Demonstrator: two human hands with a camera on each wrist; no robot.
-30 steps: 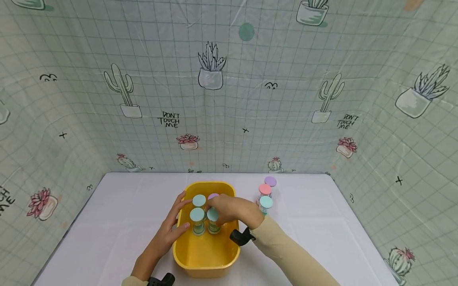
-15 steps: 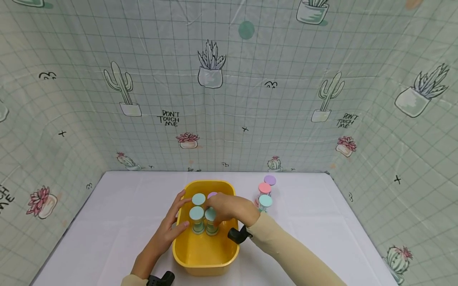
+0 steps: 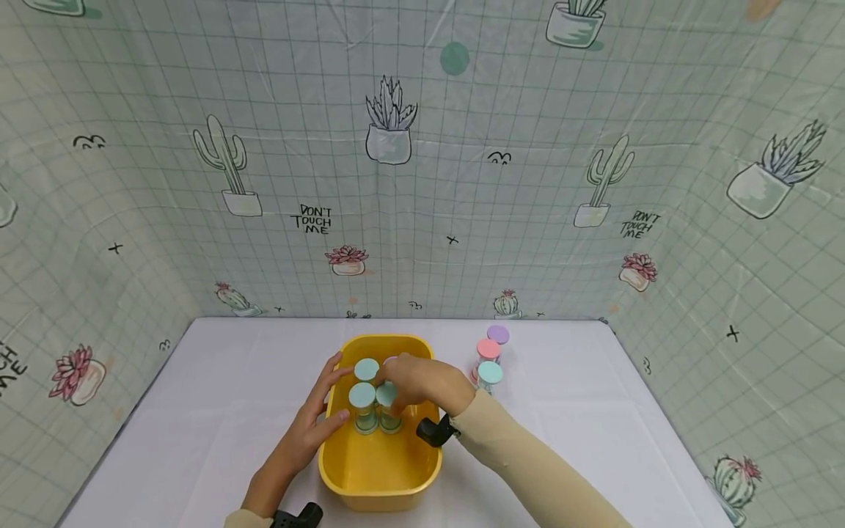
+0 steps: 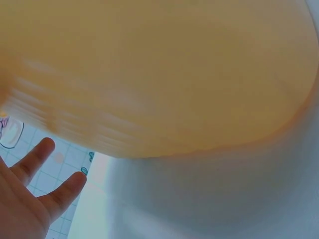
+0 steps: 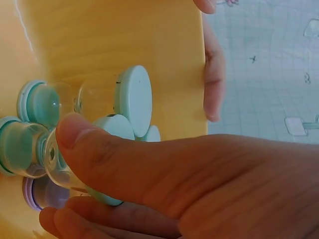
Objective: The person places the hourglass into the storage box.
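Inside the yellow tub (image 3: 379, 469), several sand timers stand upright in a cluster. My right hand (image 3: 419, 381) reaches over the tub's right side and grips the teal-capped sand timer (image 3: 386, 396) at the front right of that cluster. Close to its left is another teal-capped sand timer (image 3: 362, 396), with a third sand timer (image 3: 367, 369) behind. A purple-capped sand timer (image 5: 45, 193) is partly hidden by my right hand. On the tub's left rim rests my left hand (image 3: 310, 422), fingers spread and fairly straight; two of its fingers (image 4: 62, 196) extend free beside the wall.
Right of the tub stand more sand timers: a teal-capped one (image 3: 490, 374), a pink-capped one (image 3: 488, 350) and a purple-capped one (image 3: 498, 335). A white cloth covers the table (image 3: 218, 411). Patterned fabric (image 3: 409, 198) encloses the back and sides.
My right hand has shifted slightly left with the front-right sand timer, narrowing its gap to the one beside it. My left hand has stayed at the rim.
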